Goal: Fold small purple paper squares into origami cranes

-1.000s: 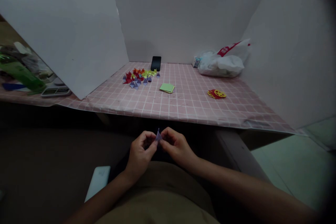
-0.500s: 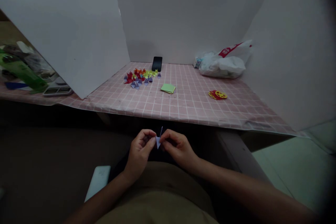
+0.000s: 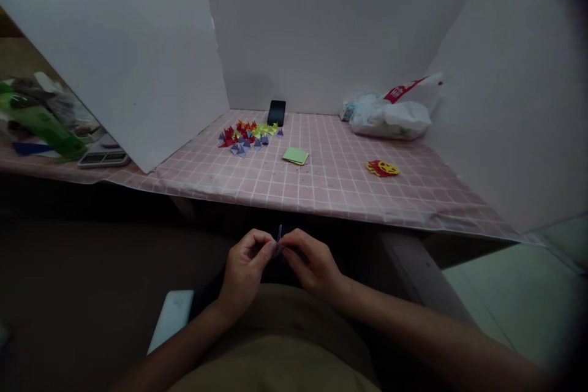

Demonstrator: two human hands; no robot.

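Observation:
Over my lap, just below the table edge, both hands pinch a small folded piece of purple paper (image 3: 279, 234). A thin point of it sticks up between my fingertips, and the rest is mostly covered by them. My left hand (image 3: 248, 264) grips it from the left with thumb and forefinger. From the right, my right hand (image 3: 313, 260) holds it the same way. On the table lies a cluster of folded paper cranes (image 3: 248, 135) in red, orange, yellow and purple. A stack of square paper (image 3: 296, 155), green on top, sits right of them.
A black phone (image 3: 276, 113) leans at the back wall. At the right are a white plastic bag (image 3: 390, 116) and red and yellow cut-out pieces (image 3: 382, 168). A digital scale (image 3: 105, 158) and green bottle (image 3: 43, 122) stand left of the white panel (image 3: 138, 43). A white slab-shaped object (image 3: 172, 318) lies beside me.
The fingertips have come closer together over the purple paper. Its lower triangle, visible before, is now mostly hidden, and the upright point has shifted slightly left.

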